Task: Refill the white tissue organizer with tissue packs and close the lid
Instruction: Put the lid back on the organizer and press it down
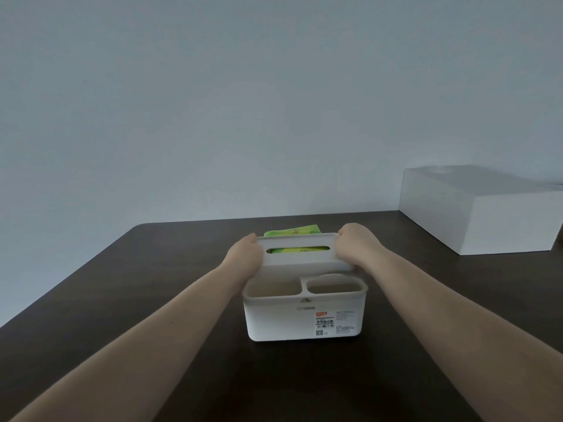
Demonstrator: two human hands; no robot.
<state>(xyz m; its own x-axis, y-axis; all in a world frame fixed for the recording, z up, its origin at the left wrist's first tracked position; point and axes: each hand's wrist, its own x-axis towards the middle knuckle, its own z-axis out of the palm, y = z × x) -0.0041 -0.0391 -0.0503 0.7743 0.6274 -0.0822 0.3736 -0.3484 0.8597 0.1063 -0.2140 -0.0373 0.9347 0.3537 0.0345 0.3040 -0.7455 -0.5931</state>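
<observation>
Both hands are gripping the lid [300, 250] of the white tissue organizer [304, 309], which is sitting near the middle of the dark table [91, 284], directly ahead of the person. The left hand [247, 254] is clamping the lid's left end and the right hand [355, 246] is clamping its right end, fingers curled over the far edge, so the lid's long axis is running left to right between the two grips, each hand about equally near. The lid is tilting up toward the camera, not yet seated flat; its near edge is resting just behind the two empty front compartments. A green tissue pack [294, 231] is poking up behind the lid and showing through its slot, so the rear compartment appears to be filled. The closing step looks to be under way: the lid probably needs pressing down evenly at both ends. A white box [481, 208] is standing well apart at the right
</observation>
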